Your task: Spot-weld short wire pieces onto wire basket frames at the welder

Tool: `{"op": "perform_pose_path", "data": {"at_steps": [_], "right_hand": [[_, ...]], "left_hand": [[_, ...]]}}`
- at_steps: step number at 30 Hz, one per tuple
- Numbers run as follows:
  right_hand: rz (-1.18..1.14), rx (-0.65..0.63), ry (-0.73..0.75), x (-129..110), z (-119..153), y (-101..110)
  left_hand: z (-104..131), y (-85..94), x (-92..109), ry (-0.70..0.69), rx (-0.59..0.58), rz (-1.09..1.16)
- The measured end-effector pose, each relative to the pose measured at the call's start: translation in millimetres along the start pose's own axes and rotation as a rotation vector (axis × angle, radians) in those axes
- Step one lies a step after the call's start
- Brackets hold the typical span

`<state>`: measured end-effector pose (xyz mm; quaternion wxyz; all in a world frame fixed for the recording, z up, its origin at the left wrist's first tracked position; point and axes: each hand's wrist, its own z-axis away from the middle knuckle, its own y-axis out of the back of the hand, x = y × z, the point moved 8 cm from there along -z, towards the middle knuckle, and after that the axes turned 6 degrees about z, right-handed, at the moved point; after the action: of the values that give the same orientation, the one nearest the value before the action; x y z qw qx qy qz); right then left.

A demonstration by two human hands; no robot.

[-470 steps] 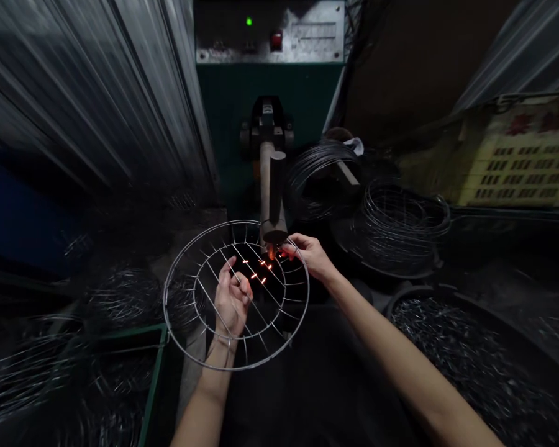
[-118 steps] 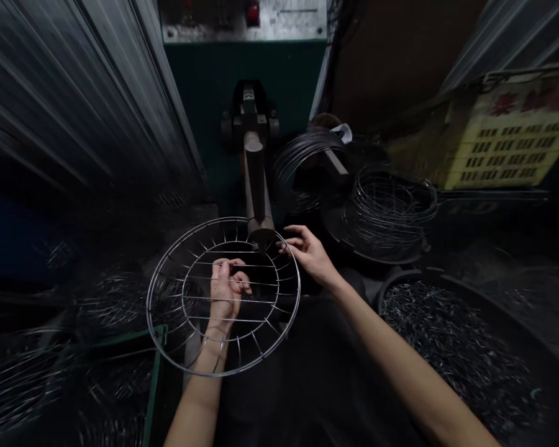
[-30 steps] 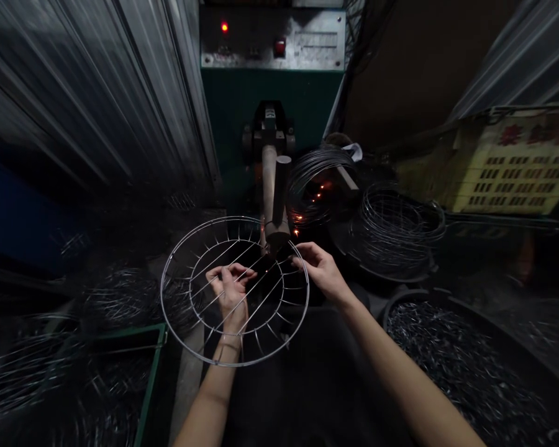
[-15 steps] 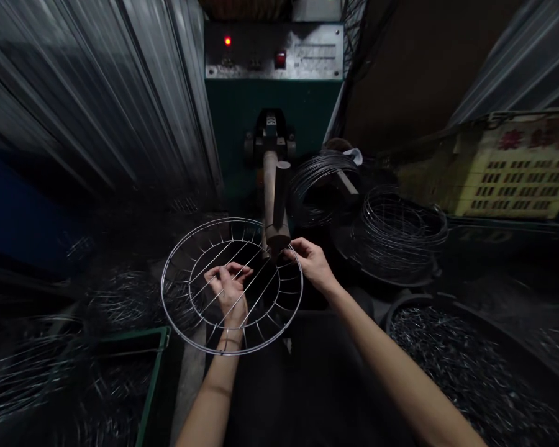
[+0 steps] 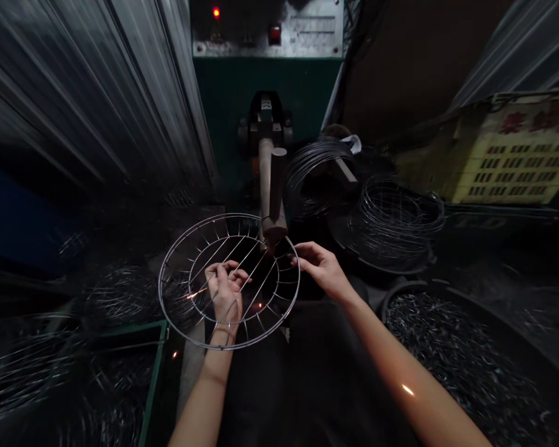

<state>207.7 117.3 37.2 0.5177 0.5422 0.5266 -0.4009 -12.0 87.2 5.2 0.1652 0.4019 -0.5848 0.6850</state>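
A round wire rack [image 5: 166, 323], with a double outer rim, an inner ring, short spokes and parallel cross wires, lies tilted under the welding machine's electrode arm [image 5: 274, 192]. The electrode tip meets the rack at its far right side. From below, my left hand [image 5: 226, 292] reaches up beneath the cross wires, its fingers curled closed on one of them. My right hand [image 5: 323, 270] is at the rack's right rim beside the electrode, thumb and forefinger brought together. Whatever lies between those fingertips is too small and dark to make out. Orange sparks [image 5: 259, 305] fly around the rack and over my right forearm.
Behind stands the green machine [image 5: 265, 77] with a lit red lamp. Wire coils [image 5: 400, 220] lie to the right, near a yellow crate [image 5: 517, 164]. A round tub [image 5: 391, 304] of short wire pieces is at lower right. A green-edged crate [image 5: 156, 366] sits at lower left.
Sparks have appeared around the rack. My right hand has drawn back slightly to the right from the electrode. The view has tipped down a little; my left hand keeps its hold.
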Motion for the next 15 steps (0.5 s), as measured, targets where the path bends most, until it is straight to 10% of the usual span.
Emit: {"op": "perform_pose_path", "data": {"at_steps": [15], "right_hand": [[0.098,-0.001,0.049,1.5,-26.1,-3.8]], "left_hand": [[2.8,-12.9,13.9,-0.236,-0.011,-0.051]]}}
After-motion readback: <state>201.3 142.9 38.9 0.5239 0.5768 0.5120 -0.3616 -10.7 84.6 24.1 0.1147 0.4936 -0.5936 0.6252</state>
